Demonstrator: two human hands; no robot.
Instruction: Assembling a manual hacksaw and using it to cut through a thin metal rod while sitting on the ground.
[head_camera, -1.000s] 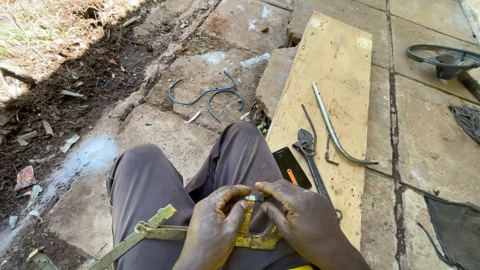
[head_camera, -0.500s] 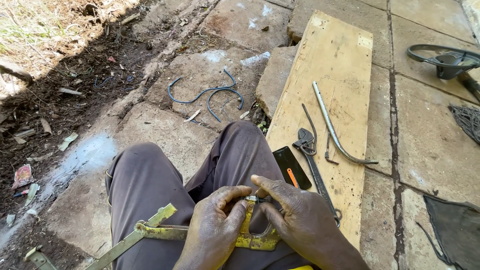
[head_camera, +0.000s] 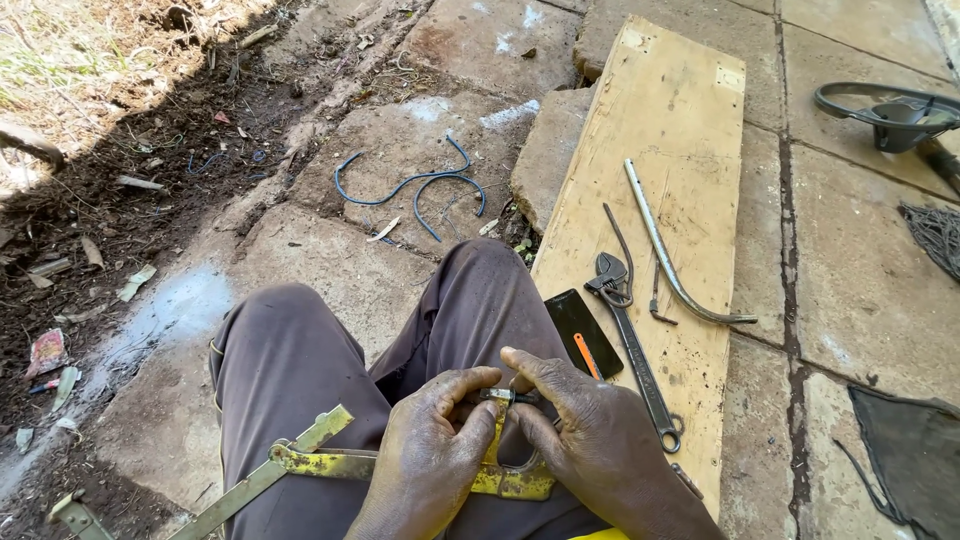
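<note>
Yellowish metal bracket (head_camera: 330, 462) across the lap, small bolt (head_camera: 500, 396) at its upright arm pinched between left hand (head_camera: 425, 465) and right hand (head_camera: 590, 440), fingertips pressed together. Just right, wooden plank (head_camera: 670, 130) carrying adjustable wrench (head_camera: 635, 350), bent rod (head_camera: 665, 255), black phone (head_camera: 582, 332).

two hands (head_camera: 430, 455), one wrench (head_camera: 630, 350), one plank (head_camera: 670, 130), one phone (head_camera: 585, 335)

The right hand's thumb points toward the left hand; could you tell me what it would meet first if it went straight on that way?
The right hand already pinches a small dark metal piece on the yellow-green metal bracket. Beyond it lie the left hand's fingertips, almost touching; depth is hard to judge.
</note>
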